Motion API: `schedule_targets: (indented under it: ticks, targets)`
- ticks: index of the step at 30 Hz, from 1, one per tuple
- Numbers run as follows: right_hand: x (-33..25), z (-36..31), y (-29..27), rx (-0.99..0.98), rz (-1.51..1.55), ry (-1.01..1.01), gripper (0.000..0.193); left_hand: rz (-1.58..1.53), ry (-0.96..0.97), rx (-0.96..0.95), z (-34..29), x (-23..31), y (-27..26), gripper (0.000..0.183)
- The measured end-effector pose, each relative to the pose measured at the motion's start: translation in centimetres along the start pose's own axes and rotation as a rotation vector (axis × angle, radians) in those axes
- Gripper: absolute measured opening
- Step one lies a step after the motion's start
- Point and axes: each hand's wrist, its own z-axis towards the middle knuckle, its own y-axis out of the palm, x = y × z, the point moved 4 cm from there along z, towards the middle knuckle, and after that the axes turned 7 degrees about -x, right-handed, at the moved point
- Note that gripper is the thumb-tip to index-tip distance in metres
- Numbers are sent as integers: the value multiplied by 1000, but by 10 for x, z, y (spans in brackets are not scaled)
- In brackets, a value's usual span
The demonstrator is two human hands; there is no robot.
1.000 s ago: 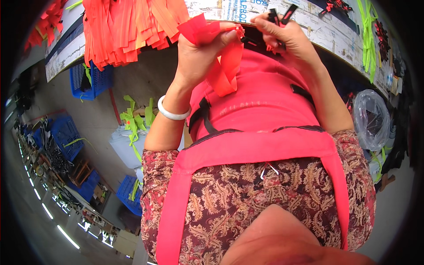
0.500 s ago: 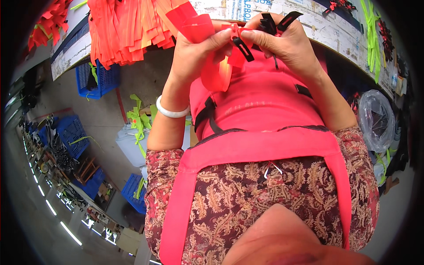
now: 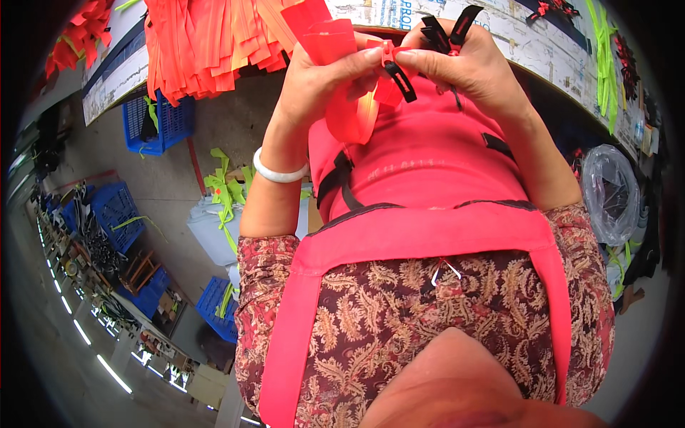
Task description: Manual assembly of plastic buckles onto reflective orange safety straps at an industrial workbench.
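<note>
In front of my chest, above the table's near edge, my two hands meet thumb to thumb. My left hand pinches an orange-red zipper tape; one part sticks up over the fingers and a loop hangs below. Between the thumbs sits a small red zipper slider with a black pull dangling from it. My right hand is closed at the tape's other side. More sliders with black pulls stick out from its curled fingers. How the slider sits on the tape is too small to tell.
A thick bundle of orange-red zipper tapes hangs over the edge of the worn table. More sliders and lime-green strips lie at right. Blue crates stand on the floor at left; a clear plastic bag is at right.
Both hands have shifted slightly right, still gripping the same zipper parts. The black pulls in my right hand have tilted more upright.
</note>
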Motion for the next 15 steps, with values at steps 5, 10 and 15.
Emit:
schedule_targets:
  ticks: [5,10,15]
  targets:
    - [6,1,-5,-67,138,81,16,-42,-31,-77,3,1,2,17]
    - [15,3,5,195,191,-82,16,165,122,9,5,2,-2,17]
    - [18,2,7,216,164,-279,17,143,235,134,-2,-3,8,14]
